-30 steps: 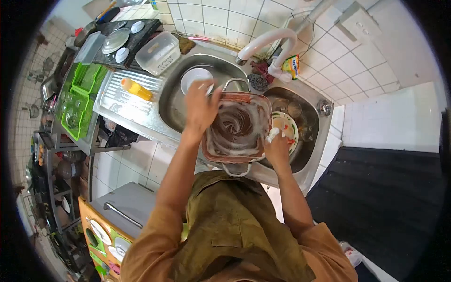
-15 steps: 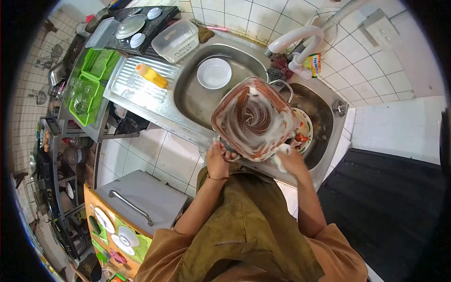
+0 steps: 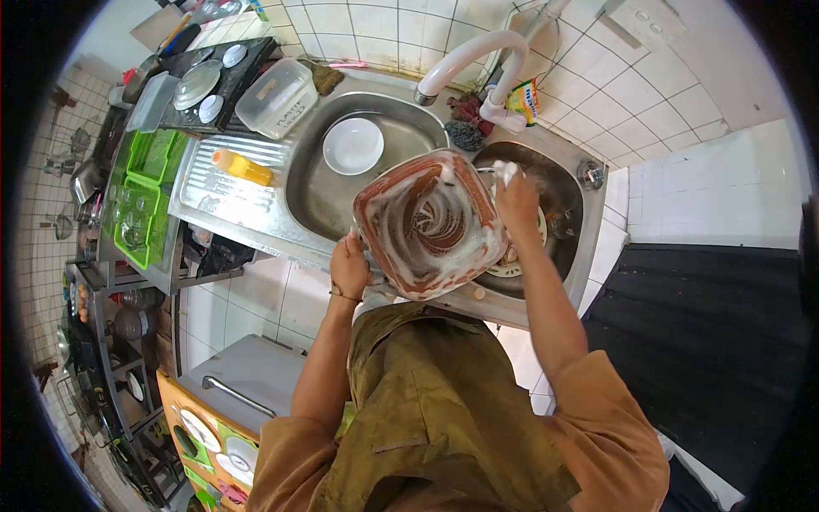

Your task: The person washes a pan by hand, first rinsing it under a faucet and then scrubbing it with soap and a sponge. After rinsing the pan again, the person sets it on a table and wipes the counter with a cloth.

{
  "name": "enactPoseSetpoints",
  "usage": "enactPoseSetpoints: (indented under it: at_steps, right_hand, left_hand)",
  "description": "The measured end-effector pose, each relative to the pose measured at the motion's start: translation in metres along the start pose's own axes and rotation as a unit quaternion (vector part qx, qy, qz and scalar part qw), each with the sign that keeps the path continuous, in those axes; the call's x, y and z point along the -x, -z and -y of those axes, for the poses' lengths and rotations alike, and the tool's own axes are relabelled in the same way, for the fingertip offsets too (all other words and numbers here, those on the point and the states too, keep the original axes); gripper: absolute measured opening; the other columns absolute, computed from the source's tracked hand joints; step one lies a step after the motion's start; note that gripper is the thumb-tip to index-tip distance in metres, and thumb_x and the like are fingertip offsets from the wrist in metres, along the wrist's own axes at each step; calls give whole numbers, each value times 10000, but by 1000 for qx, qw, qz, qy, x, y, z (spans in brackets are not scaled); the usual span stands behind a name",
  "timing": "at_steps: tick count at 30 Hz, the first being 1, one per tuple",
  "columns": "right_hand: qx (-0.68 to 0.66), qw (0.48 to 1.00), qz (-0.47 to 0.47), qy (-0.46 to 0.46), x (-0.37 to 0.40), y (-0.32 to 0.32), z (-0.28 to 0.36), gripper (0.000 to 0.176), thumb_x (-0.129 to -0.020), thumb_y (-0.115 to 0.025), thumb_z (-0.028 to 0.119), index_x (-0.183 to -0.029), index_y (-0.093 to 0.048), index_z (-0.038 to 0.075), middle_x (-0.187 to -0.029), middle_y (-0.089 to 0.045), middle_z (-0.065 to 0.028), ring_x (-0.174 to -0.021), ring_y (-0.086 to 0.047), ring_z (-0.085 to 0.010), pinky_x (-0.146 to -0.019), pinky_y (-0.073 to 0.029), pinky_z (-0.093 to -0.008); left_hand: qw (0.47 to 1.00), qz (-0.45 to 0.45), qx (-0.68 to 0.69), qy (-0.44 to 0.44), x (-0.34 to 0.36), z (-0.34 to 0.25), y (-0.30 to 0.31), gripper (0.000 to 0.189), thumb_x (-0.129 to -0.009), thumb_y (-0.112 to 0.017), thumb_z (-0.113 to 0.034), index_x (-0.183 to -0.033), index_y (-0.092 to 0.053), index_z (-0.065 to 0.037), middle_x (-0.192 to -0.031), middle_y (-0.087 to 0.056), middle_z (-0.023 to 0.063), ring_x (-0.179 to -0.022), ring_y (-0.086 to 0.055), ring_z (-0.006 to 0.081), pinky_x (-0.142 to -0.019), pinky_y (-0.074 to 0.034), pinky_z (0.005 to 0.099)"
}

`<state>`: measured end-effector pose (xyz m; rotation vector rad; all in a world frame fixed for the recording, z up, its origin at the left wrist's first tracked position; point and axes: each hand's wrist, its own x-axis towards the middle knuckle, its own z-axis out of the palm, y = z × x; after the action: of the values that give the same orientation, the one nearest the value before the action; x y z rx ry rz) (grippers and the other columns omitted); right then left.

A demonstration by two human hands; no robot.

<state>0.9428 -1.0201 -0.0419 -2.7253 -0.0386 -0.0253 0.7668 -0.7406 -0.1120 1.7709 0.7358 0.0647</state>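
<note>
A square brown pan (image 3: 405,273), its inside streaked with white suds, is tilted over the divider between the two sink bowls. My left hand (image 3: 350,266) is closed on its left side, by the rim or handle there. At the pan's right side, my right hand (image 3: 516,205) is closed around a white, foam-covered sponge (image 3: 506,173), close to the metal loop handle. Below that hand, a patterned plate (image 3: 506,270) lies in the right bowl, partly hidden by the pan and my arm.
A white plate (image 3: 354,146) lies in the left sink bowl (image 3: 311,200). On the drainboard is a yellow bottle (image 3: 242,167), beside a clear plastic container (image 3: 277,98). The white faucet (image 3: 478,44) arches behind the bowls, near a dark scouring pad (image 3: 465,136). Green racks (image 3: 153,158) stand at left.
My right hand has moved from the pan's near right corner up to its far right side, with the sponge. The pan is turned a little, and the view has shifted.
</note>
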Motion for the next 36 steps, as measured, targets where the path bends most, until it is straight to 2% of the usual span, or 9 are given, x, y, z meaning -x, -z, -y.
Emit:
enactPoseSetpoints:
  at_steps: [5,9,14,20,24,27,30,32,36]
  right_hand:
    - [112,947,263,144,-64,-2,-10,495,-967,-420,356,-1015,-634,-89,-927,-650,-306,-864,-650,-412,-805,-493,-468]
    - [-230,949,177,-124,-42,-12,-19,505,-974,-433,362,-1173,-585,-76,-1110,-635,-236,-1007,-618,-291,-877,-453,-371]
    - [-452,873,15,-185,31,-30,-26,451,-977,-465,297,-1248,-533,-57,-1220,-576,-194,-1155,-531,-241,-958,-383,-314]
    - [110,988,103,45,2,2,-26,397,-948,-484,292,-1078,-613,-60,-907,-650,-296,-945,-612,-451,-851,-464,-482]
    - [83,972,189,115,-58,-21,-44,364,-914,-533,260,-892,-611,-95,-913,-611,-342,-876,-608,-468,-746,-495,-489]
    - [-331,877,265,-224,-48,5,-2,345,-923,-520,258,-932,-617,-73,-914,-651,-281,-849,-632,-433,-762,-501,-485]
    - [-515,777,266,-246,-69,-43,-81,366,-929,-519,260,-1074,-604,-64,-899,-676,-213,-826,-644,-403,-767,-508,-472]
    - [-238,958,-3,-160,-50,-39,-79,395,-927,-523,271,-1171,-558,-38,-1003,-638,-242,-927,-602,-421,-831,-469,-500]
    - [45,956,-275,91,13,-2,22,507,-915,-521,273,-1308,-458,-40,-1223,-505,-318,-1112,-485,-475,-952,-383,-532]
  left_hand:
    - [996,42,-73,-26,-21,-19,2,519,-1002,-397,-382,-760,-573,42,-694,-583,226,-633,-538,382,-611,-414,441]
    - [998,-16,-59,-1,-16,-17,-4,512,-997,-418,-384,-755,-577,39,-678,-592,206,-609,-527,368,-603,-418,445]
    - [986,-27,57,156,6,-36,-5,477,-996,-423,-367,-816,-596,39,-715,-623,197,-664,-583,354,-627,-439,444]
    - [982,-40,-140,-121,-4,-17,-4,481,-1012,-366,-378,-823,-553,23,-650,-569,173,-584,-548,350,-559,-436,427]
    - [972,-2,-143,-184,-24,-9,-2,471,-1011,-356,-350,-857,-593,26,-749,-595,229,-723,-556,426,-682,-430,474]
    - [996,13,-80,-39,-22,-22,0,482,-1006,-374,-367,-841,-604,23,-735,-593,229,-717,-552,416,-684,-431,465]
    - [999,-44,-6,-32,-13,-26,-3,520,-995,-397,-411,-782,-591,23,-667,-578,196,-624,-560,351,-616,-434,441]
    - [983,34,149,99,-1,-45,9,498,-977,-450,-444,-713,-535,-31,-575,-495,62,-465,-465,181,-464,-365,346]
    - [856,106,463,205,-1,-39,8,387,-975,-487,-429,-748,-484,-115,-542,-320,-69,-417,-296,64,-394,-253,248]
